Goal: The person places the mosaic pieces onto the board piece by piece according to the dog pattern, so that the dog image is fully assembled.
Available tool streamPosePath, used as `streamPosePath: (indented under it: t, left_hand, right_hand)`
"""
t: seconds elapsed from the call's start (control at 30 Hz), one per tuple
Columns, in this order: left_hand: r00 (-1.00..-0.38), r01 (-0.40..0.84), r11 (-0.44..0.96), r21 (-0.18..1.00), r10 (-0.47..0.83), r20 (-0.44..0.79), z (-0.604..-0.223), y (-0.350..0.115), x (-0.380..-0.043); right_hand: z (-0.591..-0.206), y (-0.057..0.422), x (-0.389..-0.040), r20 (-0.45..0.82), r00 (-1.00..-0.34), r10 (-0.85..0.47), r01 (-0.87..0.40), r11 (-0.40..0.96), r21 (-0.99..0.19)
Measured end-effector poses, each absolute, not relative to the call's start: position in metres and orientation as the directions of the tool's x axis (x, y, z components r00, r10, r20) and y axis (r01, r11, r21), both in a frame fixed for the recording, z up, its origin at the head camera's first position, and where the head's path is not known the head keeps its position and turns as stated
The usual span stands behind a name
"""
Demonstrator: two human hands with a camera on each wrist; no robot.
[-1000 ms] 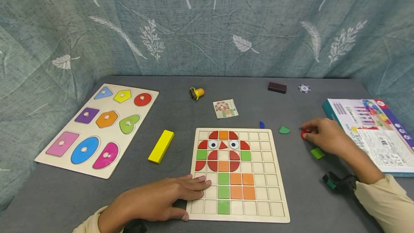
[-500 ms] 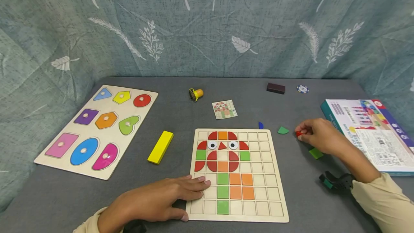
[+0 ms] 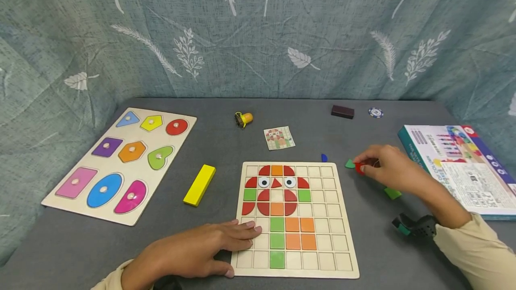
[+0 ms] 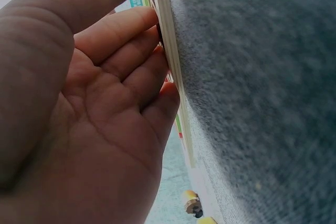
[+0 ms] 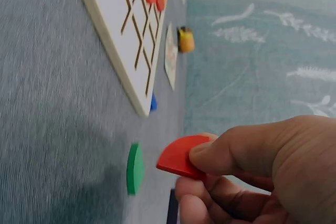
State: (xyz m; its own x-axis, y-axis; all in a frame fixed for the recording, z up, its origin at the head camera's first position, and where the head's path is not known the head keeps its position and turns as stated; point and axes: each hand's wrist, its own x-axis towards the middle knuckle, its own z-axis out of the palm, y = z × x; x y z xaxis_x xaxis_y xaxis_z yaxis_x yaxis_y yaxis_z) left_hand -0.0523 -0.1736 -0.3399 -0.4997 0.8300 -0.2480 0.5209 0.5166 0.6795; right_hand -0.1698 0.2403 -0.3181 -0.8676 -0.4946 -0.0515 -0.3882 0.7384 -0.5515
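My right hand (image 3: 397, 171) pinches a red quarter-circle tile (image 5: 184, 156) between thumb and fingers, right of the board. Close by it on the table lies a green quarter-circle tile (image 5: 135, 169). A green square tile (image 3: 392, 193) lies below that hand. With fingers straight, my left hand (image 3: 201, 245) rests on the left edge of the wooden grid board (image 3: 326, 261). Red, orange and green tiles and two eye tiles sit in the grid, forming a bird-like pattern. Past the board's far edge is a small blue tile (image 3: 324, 158).
A pattern card (image 3: 279, 138) lies behind the board. To the left are a yellow block (image 3: 199, 185) and a knobbed shape puzzle (image 3: 141, 178). Further back are a small yellow-and-orange toy (image 3: 243, 119), a dark block (image 3: 342, 111) and a poker chip (image 3: 376, 112). A box (image 3: 459, 169) stands right.
My right hand has moved left from beside the box with the red tile, now over near the green quarter-circle. The left hand stays on the board's edge.
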Motion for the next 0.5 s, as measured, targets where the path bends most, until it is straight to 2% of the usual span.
streamPosePath:
  t: [0.2, 0.5]
  left_hand:
    - [-0.505, 0.527, 0.517, 0.675, 0.829, -0.24, -0.339, -0.172, -0.055]
    - [-0.504, 0.534, 0.515, 0.67, 0.831, -0.238, -0.339, -0.173, -0.052]
  right_hand:
    - [-0.314, 0.226, -0.169, -0.025, -0.836, -0.548, -0.449, 0.71, -0.543]
    - [-0.322, 0.2, -0.168, -0.017, -0.783, -0.621, -0.478, 0.619, -0.624]
